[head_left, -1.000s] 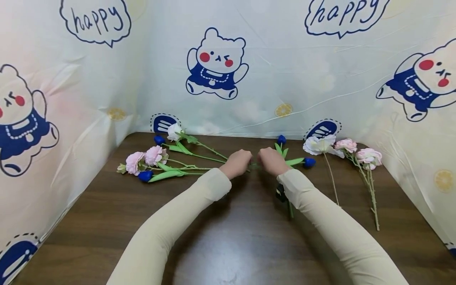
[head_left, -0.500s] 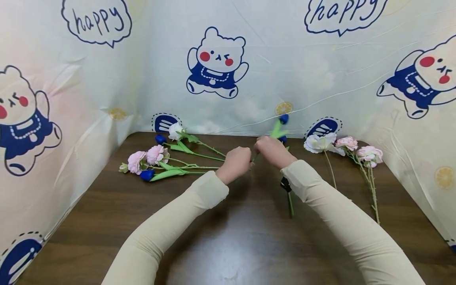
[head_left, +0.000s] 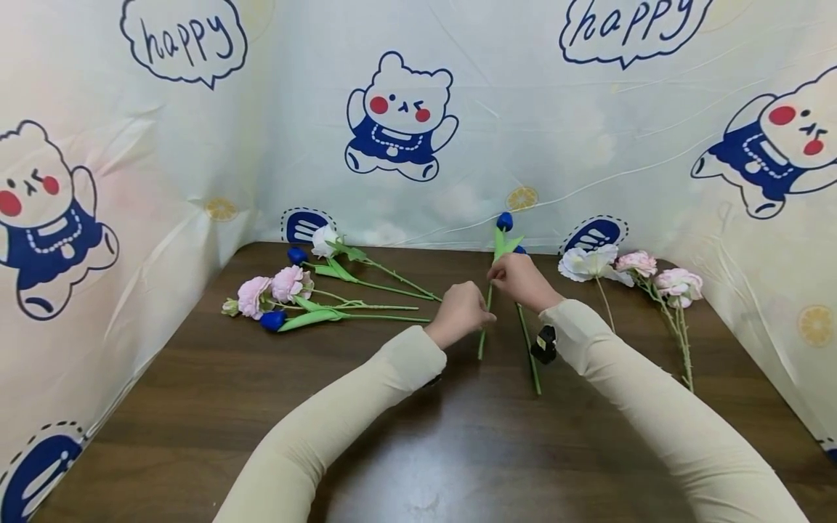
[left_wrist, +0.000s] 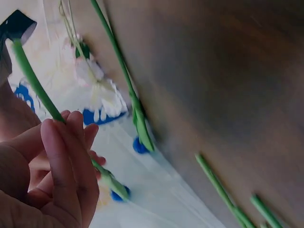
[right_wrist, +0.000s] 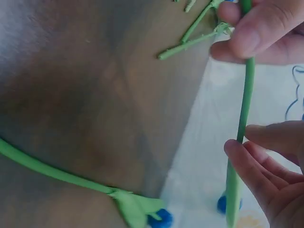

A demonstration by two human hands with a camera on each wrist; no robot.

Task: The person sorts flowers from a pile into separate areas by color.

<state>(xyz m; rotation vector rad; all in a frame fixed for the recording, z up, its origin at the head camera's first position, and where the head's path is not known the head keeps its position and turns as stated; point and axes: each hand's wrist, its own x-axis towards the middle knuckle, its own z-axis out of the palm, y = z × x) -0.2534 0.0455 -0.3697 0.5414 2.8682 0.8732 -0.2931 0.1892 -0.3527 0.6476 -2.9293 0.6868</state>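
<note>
A blue tulip (head_left: 500, 243) with green leaves is held up over the table between my hands, bloom toward the back wall. My left hand (head_left: 461, 312) pinches the lower part of its stem. Higher up, close below the leaves, my right hand (head_left: 523, 280) pinches the same stem. In the right wrist view the green stem (right_wrist: 245, 95) runs straight through both sets of fingers. A second blue tulip (head_left: 528, 341) lies under my right hand, its stem pointing toward me and its bloom partly hidden by the hand.
Left on the table (head_left: 216, 407) lie pink flowers (head_left: 253, 296), a white rose (head_left: 327, 241) and two blue tulips (head_left: 272, 320). On the right lie a white flower (head_left: 588, 263) and a pink-flowered branch (head_left: 680, 285). A patterned cloth (head_left: 484, 145) walls the back and sides.
The tulip has swung from lying sideways toward the right to pointing at the back wall. My right hand has moved up its stem; both hands have shifted right.
</note>
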